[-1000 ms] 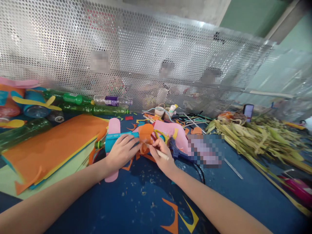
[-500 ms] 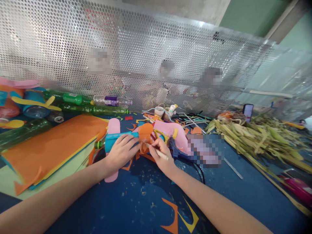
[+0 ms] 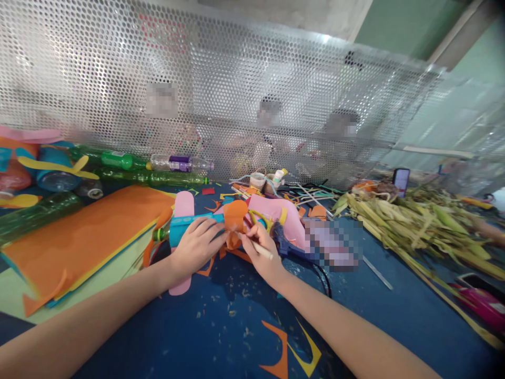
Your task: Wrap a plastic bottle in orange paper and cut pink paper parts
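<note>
A green-capped plastic bottle wrapped in blue foam (image 3: 179,226) lies on its side, with a pink foam strip (image 3: 183,202) crossing beneath it. My left hand (image 3: 201,245) lies over the bottle, fingers bent around it and pressing near its right end. At that end stands an orange rounded foam piece (image 3: 235,215). In a pen grip, my right hand (image 3: 262,252) holds a slim off-white stick (image 3: 262,250), its exact kind unclear. Its tip meets the lower orange part, close to my left fingertips. A dark blue glue gun (image 3: 290,247) rests just right of my right hand.
Orange foam sheets (image 3: 90,231) are stacked at left, below several plastic bottles (image 3: 153,178). Pink foam (image 3: 284,216) and scraps lie ahead. Corn husks (image 3: 414,226) cover the right side. Cut scraps (image 3: 282,347) lie in front. People sit behind a perforated metal screen (image 3: 229,68).
My hands, the bottle and the stick stay almost still. At the far right edge, another person's arm now shows beside the husks.
</note>
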